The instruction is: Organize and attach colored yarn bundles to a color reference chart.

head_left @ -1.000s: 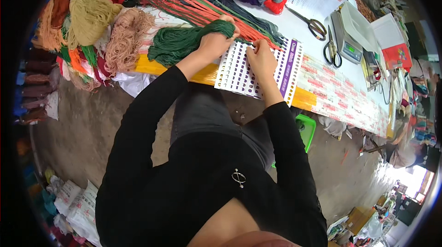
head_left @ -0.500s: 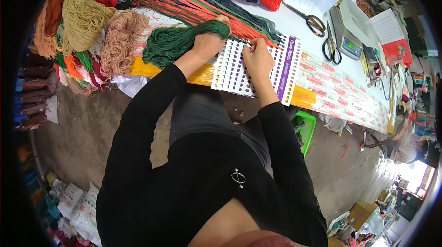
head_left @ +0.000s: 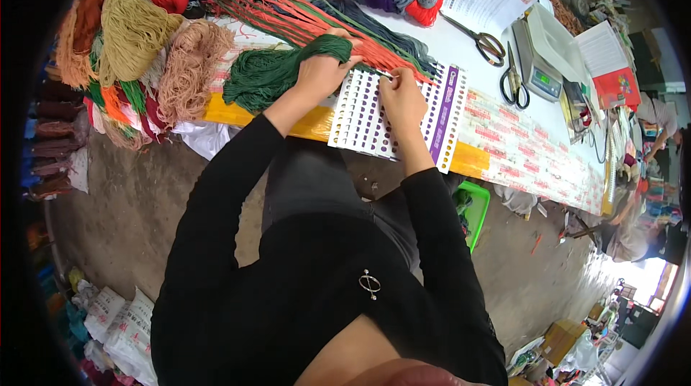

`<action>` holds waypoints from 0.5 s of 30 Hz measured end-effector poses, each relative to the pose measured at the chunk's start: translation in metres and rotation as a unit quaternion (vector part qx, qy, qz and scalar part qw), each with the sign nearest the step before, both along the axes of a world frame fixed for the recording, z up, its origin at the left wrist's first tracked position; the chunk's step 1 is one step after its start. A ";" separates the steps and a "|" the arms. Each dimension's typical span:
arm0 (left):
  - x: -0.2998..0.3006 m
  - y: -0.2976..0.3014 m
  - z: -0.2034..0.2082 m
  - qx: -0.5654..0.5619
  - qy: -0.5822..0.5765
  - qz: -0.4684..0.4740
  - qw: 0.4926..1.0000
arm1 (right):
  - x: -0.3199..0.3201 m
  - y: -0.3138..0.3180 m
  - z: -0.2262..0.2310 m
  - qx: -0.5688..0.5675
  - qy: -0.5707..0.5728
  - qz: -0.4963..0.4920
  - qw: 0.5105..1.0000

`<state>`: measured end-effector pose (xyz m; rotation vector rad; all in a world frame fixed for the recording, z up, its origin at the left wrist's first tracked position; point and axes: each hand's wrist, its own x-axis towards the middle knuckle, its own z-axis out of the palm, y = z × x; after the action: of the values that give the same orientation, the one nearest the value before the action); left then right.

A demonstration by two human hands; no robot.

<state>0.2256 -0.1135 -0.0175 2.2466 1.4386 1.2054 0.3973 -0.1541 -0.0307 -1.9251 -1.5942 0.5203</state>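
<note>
My left hand: fingers curled closed round the right end of the green skein, bundle bulging over my knuckles
My right hand: thumb and forefinger pinched together on a thin dark green strand near the card's upper edge; the tip of the strand is too small to make out
Green skein: soft, thick, loosely looped yarn, lying on the table just left of the card
Card: flat, white, rows of punched round holes, at the table's near edge, my right hand over it
Purple strip: smooth printed band along the card's right part
Coral strands: long, ribbon-like, slanting from upper left down to the card's top, dark green and grey lengths alongside
Olive-tan skein: limp, drooping folds
Pinkish-beige skein: crinkled, frizzy, between olive-tan and green
Scissors: one of two pairs right of the card, metal blades, black looped handles
Scale: boxy grey body, shallow white pan
Yellow tape: glossy, along the table edge
</note>
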 end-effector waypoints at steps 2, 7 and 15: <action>0.006 -0.007 0.012 -0.140 -0.208 -0.077 0.965 | 0.007 0.003 0.002 0.034 0.099 -0.001 0.995; 0.020 -0.037 0.054 -0.437 -0.455 -0.211 0.747 | -0.013 -0.017 0.033 0.074 0.373 0.124 0.917; 0.024 -0.041 0.060 -0.503 -0.531 -0.238 0.639 | -0.015 -0.029 0.049 0.018 0.504 0.126 0.855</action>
<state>0.2501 -0.1549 0.0429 0.7122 0.5982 0.8453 0.3827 -0.1836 0.0188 -1.0430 -1.0923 1.3233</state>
